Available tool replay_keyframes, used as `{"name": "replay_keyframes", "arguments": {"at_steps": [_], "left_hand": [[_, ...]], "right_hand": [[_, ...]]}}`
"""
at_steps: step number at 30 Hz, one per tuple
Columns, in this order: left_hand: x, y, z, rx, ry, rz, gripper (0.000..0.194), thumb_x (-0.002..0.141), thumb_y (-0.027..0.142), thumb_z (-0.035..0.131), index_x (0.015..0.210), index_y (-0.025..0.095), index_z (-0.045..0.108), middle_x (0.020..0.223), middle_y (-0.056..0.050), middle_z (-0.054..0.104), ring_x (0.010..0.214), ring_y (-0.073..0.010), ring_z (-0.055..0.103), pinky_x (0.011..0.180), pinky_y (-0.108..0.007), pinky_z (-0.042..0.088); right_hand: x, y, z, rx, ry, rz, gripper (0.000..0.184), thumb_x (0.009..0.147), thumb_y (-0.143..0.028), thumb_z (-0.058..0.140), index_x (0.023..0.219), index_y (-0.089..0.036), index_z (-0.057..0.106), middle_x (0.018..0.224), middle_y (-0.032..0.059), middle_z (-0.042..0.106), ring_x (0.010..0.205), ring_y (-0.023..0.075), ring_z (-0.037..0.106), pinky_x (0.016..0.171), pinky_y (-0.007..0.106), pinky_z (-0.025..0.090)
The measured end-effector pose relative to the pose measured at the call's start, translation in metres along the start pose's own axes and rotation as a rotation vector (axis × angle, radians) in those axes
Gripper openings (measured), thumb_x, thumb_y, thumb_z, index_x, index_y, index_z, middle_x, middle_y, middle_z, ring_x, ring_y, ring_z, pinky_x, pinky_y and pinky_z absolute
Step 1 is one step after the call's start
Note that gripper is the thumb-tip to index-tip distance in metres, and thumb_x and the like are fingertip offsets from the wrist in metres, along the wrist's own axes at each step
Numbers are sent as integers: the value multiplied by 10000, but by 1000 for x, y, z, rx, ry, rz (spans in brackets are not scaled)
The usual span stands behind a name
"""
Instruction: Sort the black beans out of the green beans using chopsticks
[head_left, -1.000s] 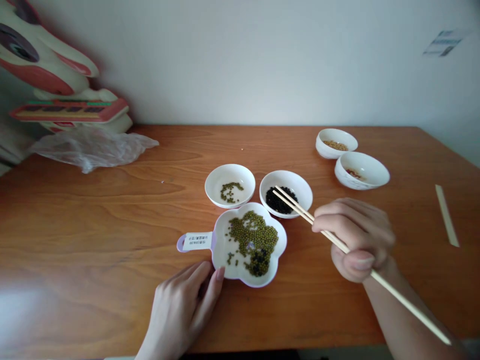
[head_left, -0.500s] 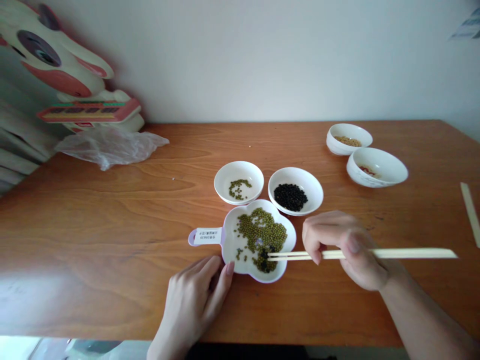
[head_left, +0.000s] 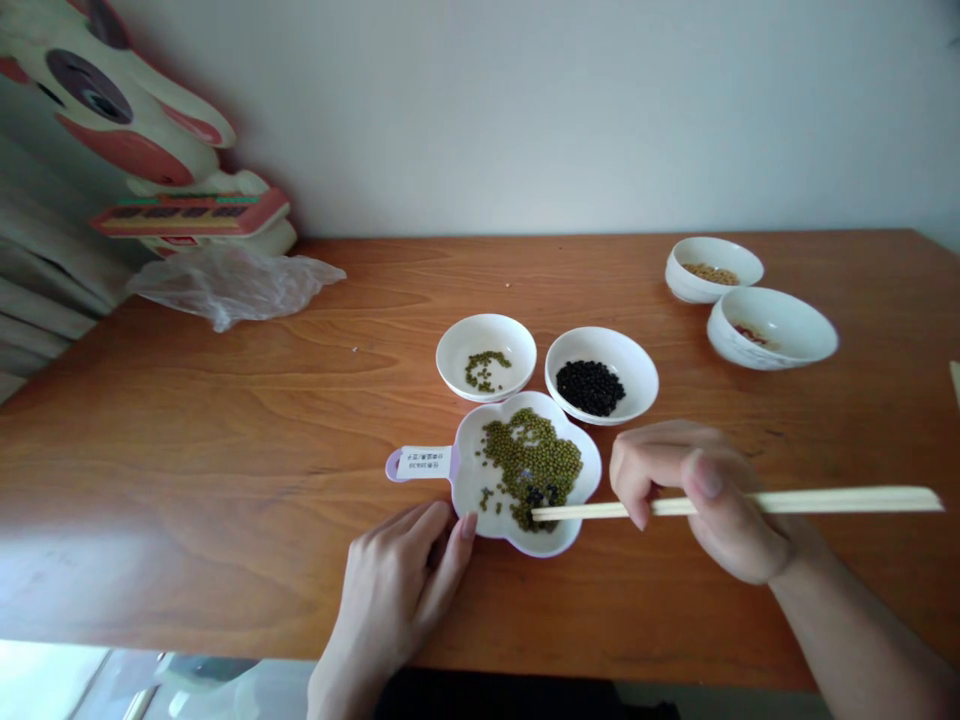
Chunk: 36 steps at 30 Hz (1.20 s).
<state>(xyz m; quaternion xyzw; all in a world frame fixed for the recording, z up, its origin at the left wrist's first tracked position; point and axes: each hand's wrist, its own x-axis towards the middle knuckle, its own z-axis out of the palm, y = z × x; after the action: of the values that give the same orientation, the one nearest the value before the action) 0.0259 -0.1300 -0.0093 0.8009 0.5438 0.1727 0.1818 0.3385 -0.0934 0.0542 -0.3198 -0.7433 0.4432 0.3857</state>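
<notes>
My right hand (head_left: 701,495) is closed round a pair of wooden chopsticks (head_left: 750,503), held level, with the tips over the dark beans in a flower-shaped white dish (head_left: 581,455) of mixed green and black beans. My left hand (head_left: 397,585) rests flat on the table, fingers stretched out, fingertips touching the dish's near left rim. The dish has a lilac handle with a label (head_left: 424,463). Behind it stand a small white bowl with a few green beans (head_left: 486,355) and one with black beans (head_left: 601,373).
Two more white bowls (head_left: 712,268) (head_left: 772,327) stand at the far right of the wooden table (head_left: 225,420). A crumpled clear plastic bag (head_left: 232,282) and a painted figure (head_left: 142,140) are at the far left. The near table edge runs just below my hands.
My right hand swung the chopsticks from the black-bean bowl down to the flower-shaped dish, then held them level there. The left hand stayed at the dish's rim. The camera shifted a little.
</notes>
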Motion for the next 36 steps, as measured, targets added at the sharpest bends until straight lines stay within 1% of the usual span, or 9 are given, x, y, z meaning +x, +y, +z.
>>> {"name": "replay_keyframes", "arguments": {"at_steps": [3,6,10,15,19,24,29,32,36], "left_hand": [[0,0,1,0,-3,2,360,1089,355,480,756,219,492,658,16,611,597,-135,591,586,-262,347],[0,0,1,-2,-1,2,365,1086,350,485,746,217,483,652,19,603,593,-131,586,586,-258,345],[0,0,0,5,1,3,368,1083,351,489,741,216,471,652,20,601,590,-132,581,584,-259,337],[1,2,-1,-2,-6,11,359,1086,353,478,755,217,483,665,16,615,595,-134,586,584,-258,340],[2,2,-1,-7,-7,7,360,1086,352,479,753,217,479,664,10,620,595,-136,589,583,-256,343],[0,2,-2,-16,-9,-1,357,1084,354,481,755,215,483,669,10,625,593,-136,587,580,-257,338],[0,3,-2,-21,-1,0,363,1086,358,483,753,215,474,664,17,613,594,-131,583,586,-257,340],[1,3,-2,-20,-3,0,366,1087,358,482,750,215,469,660,20,606,593,-130,578,584,-258,335],[1,3,-2,-21,-8,0,365,1089,357,479,752,215,471,663,23,604,592,-128,572,589,-259,336]], "right_hand": [[0,0,0,22,-15,-6,672,1108,-598,252,717,-189,614,666,20,607,616,138,560,621,304,396],[1,-1,0,-17,-53,-18,642,1113,-572,274,725,-189,612,672,21,609,626,142,561,629,307,397],[3,0,1,-21,-8,-18,662,1107,-597,267,720,-190,618,668,23,605,626,144,561,626,308,399],[1,-1,2,-36,-49,-31,661,1107,-598,260,714,-192,603,661,20,608,622,142,573,629,309,403],[1,-2,3,-29,-9,-22,682,1099,-621,245,704,-197,604,653,19,604,605,146,563,617,317,397],[3,-2,5,-69,-66,-38,675,1102,-610,239,720,-194,608,670,29,613,625,152,566,632,317,399],[0,-1,2,-31,7,-25,703,1084,-658,235,689,-199,592,639,16,587,597,146,538,621,313,374],[-1,1,1,-28,5,-11,711,1073,-677,230,676,-202,579,621,14,571,587,150,522,617,319,359],[0,4,1,-24,-8,-18,679,1083,-646,252,692,-200,584,643,16,590,600,147,537,618,318,359]]}}
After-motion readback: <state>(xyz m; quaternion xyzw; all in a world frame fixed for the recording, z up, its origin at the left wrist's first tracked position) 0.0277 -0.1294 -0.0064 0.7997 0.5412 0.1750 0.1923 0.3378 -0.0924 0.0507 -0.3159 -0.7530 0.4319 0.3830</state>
